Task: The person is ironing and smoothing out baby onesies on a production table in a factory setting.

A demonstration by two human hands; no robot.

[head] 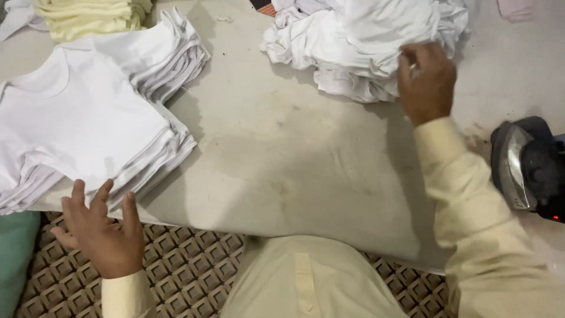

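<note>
Rightward, right hand [426, 79] pinches crumpled white pile [359, 41] beside iron [527, 168]; left hand [100, 232] splayed by folded stack [88, 118].

bare table centre [282, 153], shirt stack [88, 118] left, crumpled heap [353, 41] behind, iron [524, 165] right

Pale cream long-sleeved shirt, bare hands

The shirt is a soft cream-yellow with a stitched front placket carrying one matching button; loose, creased sleeves run down to plain cuffs at the wrists of the left hand [101, 232] and right hand [426, 79].
</note>
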